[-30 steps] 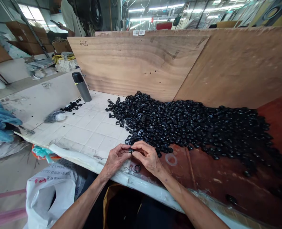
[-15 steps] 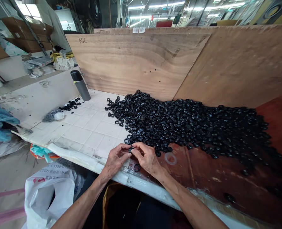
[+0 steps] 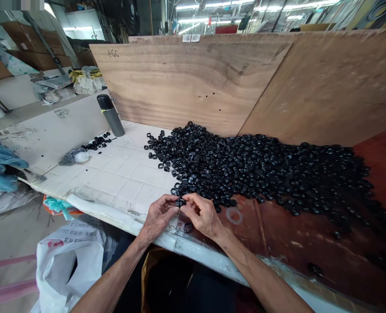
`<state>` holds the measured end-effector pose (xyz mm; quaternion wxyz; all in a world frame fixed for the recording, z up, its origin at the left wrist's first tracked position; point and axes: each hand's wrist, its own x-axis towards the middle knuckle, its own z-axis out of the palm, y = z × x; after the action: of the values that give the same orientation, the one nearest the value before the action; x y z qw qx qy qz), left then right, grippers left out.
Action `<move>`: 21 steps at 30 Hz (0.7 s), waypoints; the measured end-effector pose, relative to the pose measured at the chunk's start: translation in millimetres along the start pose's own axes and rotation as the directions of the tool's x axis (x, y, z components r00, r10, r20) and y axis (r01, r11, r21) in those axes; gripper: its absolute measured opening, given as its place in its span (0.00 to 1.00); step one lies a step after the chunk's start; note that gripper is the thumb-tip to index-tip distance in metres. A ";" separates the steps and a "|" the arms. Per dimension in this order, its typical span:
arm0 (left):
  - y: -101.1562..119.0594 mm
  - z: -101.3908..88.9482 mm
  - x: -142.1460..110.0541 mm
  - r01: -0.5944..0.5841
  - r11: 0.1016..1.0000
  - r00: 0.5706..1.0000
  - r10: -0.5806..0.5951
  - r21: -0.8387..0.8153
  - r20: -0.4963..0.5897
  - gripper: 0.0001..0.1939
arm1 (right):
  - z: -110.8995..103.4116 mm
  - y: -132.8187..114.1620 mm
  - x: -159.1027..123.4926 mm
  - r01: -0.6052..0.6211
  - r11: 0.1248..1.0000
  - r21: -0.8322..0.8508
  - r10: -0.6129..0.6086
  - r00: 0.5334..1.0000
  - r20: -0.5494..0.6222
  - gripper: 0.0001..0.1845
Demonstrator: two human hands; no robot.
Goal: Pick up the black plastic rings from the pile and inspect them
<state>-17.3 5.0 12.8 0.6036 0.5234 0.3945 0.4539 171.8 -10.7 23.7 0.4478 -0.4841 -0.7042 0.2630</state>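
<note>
Between the fingertips of both hands is a small black ring [image 3: 180, 202], held just above the table's front edge. My left hand [image 3: 162, 217] pinches it from the left, thumb and fingers closed. From the other side my right hand [image 3: 203, 216] grips it the same way. Whether it is one ring or two pressed together, I cannot tell. A single black ring [image 3: 188, 227] lies on the table below my right hand. Just beyond my fingers spreads a large heap of black rings [image 3: 232, 165].
A wooden board [image 3: 186, 82] stands behind the heap. At the left are a grey flask [image 3: 111, 116], a plastic bag [image 3: 74, 156] and scattered small black pieces [image 3: 98, 142]. A pale flat ring [image 3: 234, 215] lies right of my hands. A white sack [image 3: 71, 261] hangs below the table edge.
My fingertips have parted slightly, so more of the black ring shows between them. The view has shifted a little; both hands stay in nearly the same place.
</note>
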 end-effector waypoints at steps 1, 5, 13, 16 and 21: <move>0.3 0.3 -0.1 0.006 1.000 1.000 -0.006 -0.003 0.007 0.18 | 0.5 0.7 -0.4 0.023 1.000 0.005 -0.023 1.000 0.008 0.09; 0.6 0.4 -0.6 0.010 0.999 1.000 -0.011 0.031 0.030 0.18 | 0.0 1.3 -0.8 -0.011 0.998 -0.068 0.012 1.000 0.010 0.19; 1.0 0.1 -0.9 0.017 1.000 0.999 -0.017 0.002 0.033 0.18 | -1.1 -4.8 0.9 -0.018 1.000 -0.013 0.018 1.000 0.017 0.13; 2.1 0.6 -1.1 0.013 1.000 1.000 -0.012 -0.012 0.017 0.19 | -0.3 -4.0 0.4 0.003 1.000 0.008 -0.003 1.000 0.016 0.07; 2.4 0.1 -1.2 0.025 1.000 0.999 -0.025 0.015 0.024 0.18 | -1.3 -4.9 0.3 -0.055 0.998 0.023 0.055 0.998 0.030 0.10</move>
<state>-17.9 3.9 15.1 0.6102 0.5284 0.3969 0.4369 170.7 -12.5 28.4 0.4356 -0.4941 -0.6940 0.2905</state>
